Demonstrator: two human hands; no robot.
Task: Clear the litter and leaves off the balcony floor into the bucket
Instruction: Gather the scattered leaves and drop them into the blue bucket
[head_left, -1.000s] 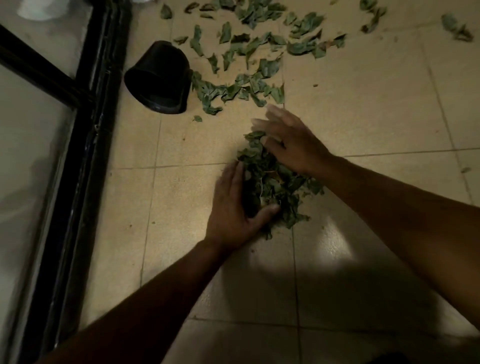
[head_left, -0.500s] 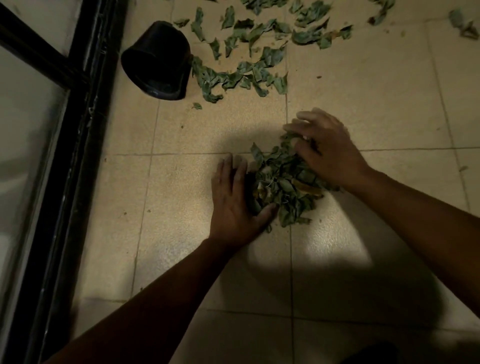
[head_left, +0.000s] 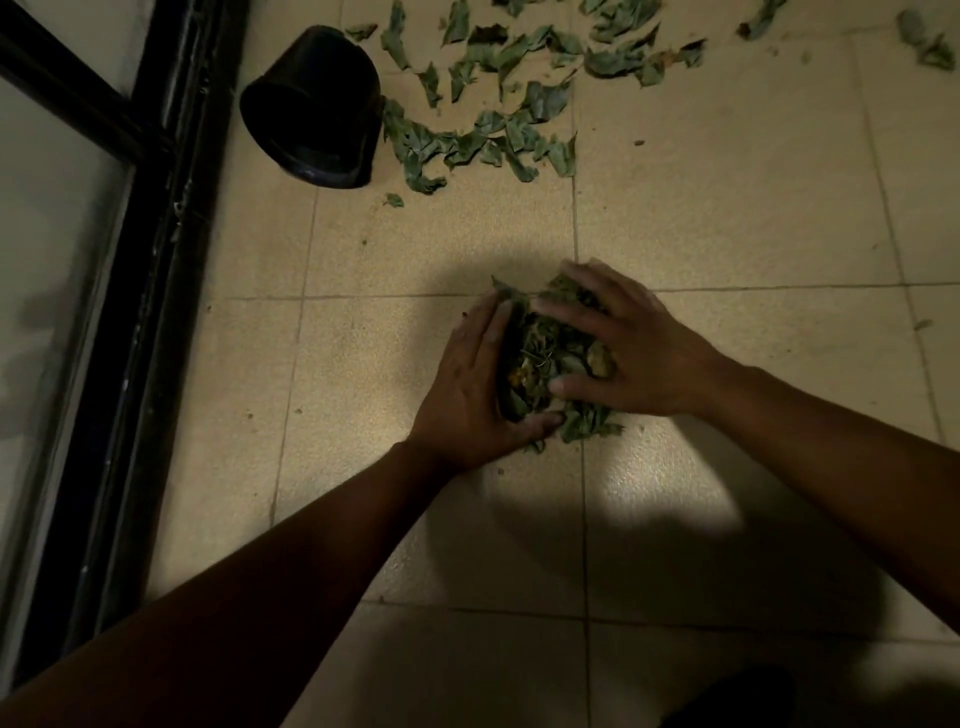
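Note:
A heap of green leaves lies on the beige tiled floor in the middle of the head view. My left hand cups its left side, thumb tucked under the near edge. My right hand presses over its top and right side, fingers spread. The heap is squeezed between both hands. A black bucket lies tipped on its side at the upper left, its mouth turned toward the near left. Several loose leaves are scattered to the right of it and behind.
A black door frame with glass panes runs down the left side. More leaves lie at the far right top. A dark shape sits at the bottom edge. Bare tile surrounds the hands.
My right hand has pulled the leaves back toward me and closed in against my left hand. The heap is now tighter and smaller between them.

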